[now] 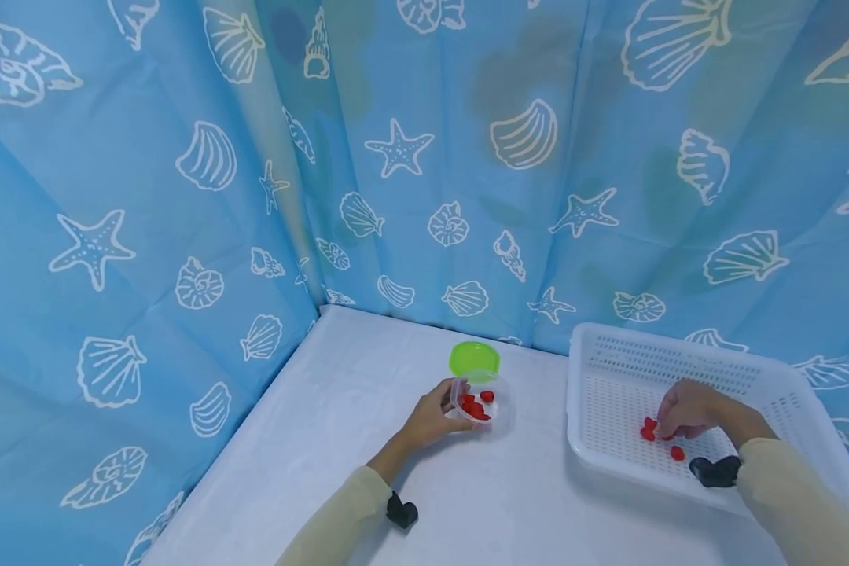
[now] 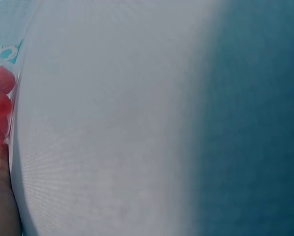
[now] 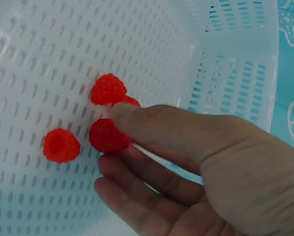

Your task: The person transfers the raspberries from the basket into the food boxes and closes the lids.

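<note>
My left hand [image 1: 428, 420] grips the side of a small clear plastic container [image 1: 501, 405], tilted a little on the table, with several red raspberries [image 1: 475, 409] inside. The left wrist view catches only some of these raspberries [image 2: 4, 79] and part of the hand at its left edge. Inside a white slotted basket [image 1: 577, 393], my right hand [image 1: 693, 406] pinches a raspberry [image 3: 107, 137] between thumb and fingers. Two more raspberries lie just past the thumb, one partly hidden by it. Another raspberry [image 3: 61, 146] sits apart on the basket floor.
A bright green lid [image 1: 474, 359] lies flat behind the container. The white-covered table [image 1: 368, 362] meets a blue shell-patterned curtain [image 1: 424, 196] at its back and left edges. The basket's raised walls surround the right hand.
</note>
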`<state>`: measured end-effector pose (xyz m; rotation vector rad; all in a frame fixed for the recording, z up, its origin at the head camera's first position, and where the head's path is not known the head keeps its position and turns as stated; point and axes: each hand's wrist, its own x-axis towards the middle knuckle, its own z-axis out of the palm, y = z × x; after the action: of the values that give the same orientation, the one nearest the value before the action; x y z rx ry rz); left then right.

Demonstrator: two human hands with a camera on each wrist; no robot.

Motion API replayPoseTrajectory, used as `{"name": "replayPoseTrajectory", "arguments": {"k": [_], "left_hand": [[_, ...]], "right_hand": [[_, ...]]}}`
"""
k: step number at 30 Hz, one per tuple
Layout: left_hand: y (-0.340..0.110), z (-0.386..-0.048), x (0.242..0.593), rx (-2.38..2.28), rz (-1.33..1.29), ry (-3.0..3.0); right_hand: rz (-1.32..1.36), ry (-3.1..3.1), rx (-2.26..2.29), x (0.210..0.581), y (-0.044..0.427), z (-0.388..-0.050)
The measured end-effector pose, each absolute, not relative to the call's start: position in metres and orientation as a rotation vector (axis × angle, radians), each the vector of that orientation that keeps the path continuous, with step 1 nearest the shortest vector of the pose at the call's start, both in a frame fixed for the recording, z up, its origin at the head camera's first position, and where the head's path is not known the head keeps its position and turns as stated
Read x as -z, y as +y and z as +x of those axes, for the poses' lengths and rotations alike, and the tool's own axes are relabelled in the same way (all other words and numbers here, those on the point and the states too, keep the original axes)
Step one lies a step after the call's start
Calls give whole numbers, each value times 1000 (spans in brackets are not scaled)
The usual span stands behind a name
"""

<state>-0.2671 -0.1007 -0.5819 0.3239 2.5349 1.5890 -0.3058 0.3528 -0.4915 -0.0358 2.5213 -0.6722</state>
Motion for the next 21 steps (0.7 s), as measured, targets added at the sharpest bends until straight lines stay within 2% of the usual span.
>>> {"name": "replayPoseTrajectory", "arguments": {"k": [11, 21], "left_hand": [[-100, -265, 583, -1611, 333, 2510], [-102, -270, 583, -1633, 364, 2511]], "right_hand": [[37, 2484, 720, 507, 357, -305], [53, 2494, 740, 503, 359, -308]]}}
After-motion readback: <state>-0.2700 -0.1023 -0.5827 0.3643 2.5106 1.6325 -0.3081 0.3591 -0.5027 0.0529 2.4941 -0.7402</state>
